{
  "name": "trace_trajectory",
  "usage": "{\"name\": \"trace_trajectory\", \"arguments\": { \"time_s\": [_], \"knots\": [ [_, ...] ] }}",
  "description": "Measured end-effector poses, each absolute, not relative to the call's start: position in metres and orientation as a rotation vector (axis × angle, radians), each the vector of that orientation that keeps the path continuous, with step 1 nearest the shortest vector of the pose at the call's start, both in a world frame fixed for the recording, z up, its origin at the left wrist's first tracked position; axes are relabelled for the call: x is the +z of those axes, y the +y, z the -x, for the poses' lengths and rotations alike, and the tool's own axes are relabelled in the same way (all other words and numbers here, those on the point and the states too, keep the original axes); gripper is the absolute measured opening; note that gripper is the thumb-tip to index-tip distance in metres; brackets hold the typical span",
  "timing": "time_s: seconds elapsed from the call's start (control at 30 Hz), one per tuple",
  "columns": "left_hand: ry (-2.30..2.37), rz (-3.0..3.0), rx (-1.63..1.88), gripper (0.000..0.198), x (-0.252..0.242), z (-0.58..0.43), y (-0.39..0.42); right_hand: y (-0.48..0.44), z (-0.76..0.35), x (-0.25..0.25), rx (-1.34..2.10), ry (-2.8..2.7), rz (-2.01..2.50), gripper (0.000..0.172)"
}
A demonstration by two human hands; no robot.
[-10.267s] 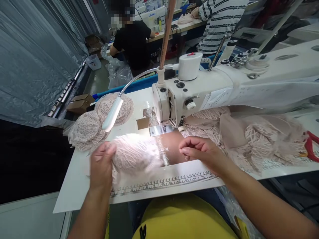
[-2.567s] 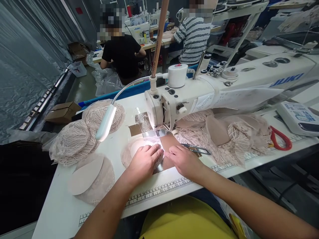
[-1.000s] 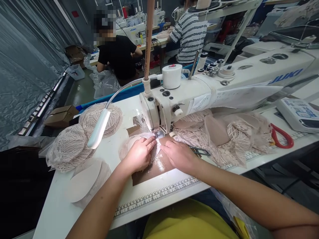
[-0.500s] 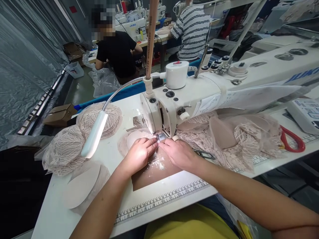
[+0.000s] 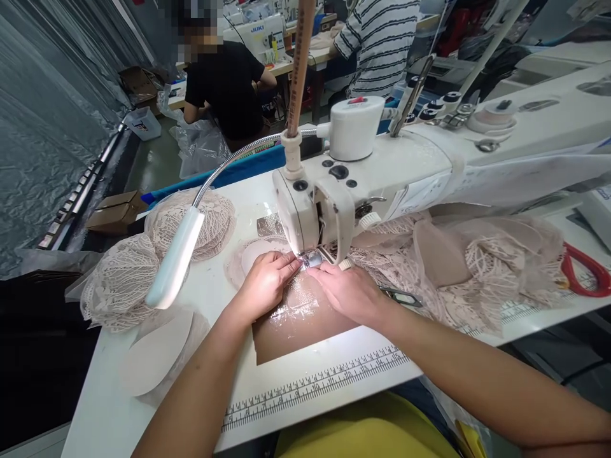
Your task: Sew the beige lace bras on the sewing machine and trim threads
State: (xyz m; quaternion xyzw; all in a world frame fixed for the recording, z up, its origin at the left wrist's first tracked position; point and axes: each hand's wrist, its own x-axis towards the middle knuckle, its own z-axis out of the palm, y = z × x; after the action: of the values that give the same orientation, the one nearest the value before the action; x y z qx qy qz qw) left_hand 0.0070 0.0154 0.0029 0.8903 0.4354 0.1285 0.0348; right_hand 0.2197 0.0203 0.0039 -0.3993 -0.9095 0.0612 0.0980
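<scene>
Under the presser foot of a white sewing machine (image 5: 310, 216) lies a beige mesh-edged bra cup (image 5: 255, 254), partly covered by my left hand. My left hand (image 5: 267, 283) presses its closed fingers onto that cup, just left of the needle. My right hand (image 5: 351, 289) rests close to the right of the presser foot (image 5: 310, 259), fingers together and bent. Whatever sits under the right fingertips is hidden. Both hands lie over a shiny brown sheet (image 5: 305, 324) on the machine bed. A lamp (image 5: 176, 261) on a flexible neck hangs at left.
Stacked lace cups (image 5: 119, 280) and a smooth beige cup (image 5: 157, 356) lie on the left. Lace pieces (image 5: 443, 254), a small thread snipper (image 5: 403, 296) and red-handled scissors (image 5: 585, 270) lie right. A ruler strip (image 5: 315, 387) runs along the front edge. Two people sit beyond.
The view has shifted and come slightly closer, so the machine head appears larger and farther right. Both hands stay beside the presser foot, with little visible change in the fabric.
</scene>
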Motion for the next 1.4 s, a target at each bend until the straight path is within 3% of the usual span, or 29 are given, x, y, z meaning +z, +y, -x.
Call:
{"name": "trace_trajectory", "arguments": {
  "time_s": [0.53, 0.8, 1.4],
  "knots": [
    [1.674, -2.659, 0.104, 0.033, 0.031, -0.021, -0.012, 0.019, -0.223, 0.003, 0.2, -2.613, 1.19, 0.034],
    [1.572, -2.583, 0.3, 0.031, 0.029, -0.031, -0.015, 0.018, -0.222, 0.007, 0.217, -2.656, 1.2, 0.03],
    [1.499, -2.676, 0.189, 0.041, 0.024, -0.029, -0.012, 0.019, -0.225, 0.006, 0.222, -2.674, 1.088, 0.029]
  ]
}}
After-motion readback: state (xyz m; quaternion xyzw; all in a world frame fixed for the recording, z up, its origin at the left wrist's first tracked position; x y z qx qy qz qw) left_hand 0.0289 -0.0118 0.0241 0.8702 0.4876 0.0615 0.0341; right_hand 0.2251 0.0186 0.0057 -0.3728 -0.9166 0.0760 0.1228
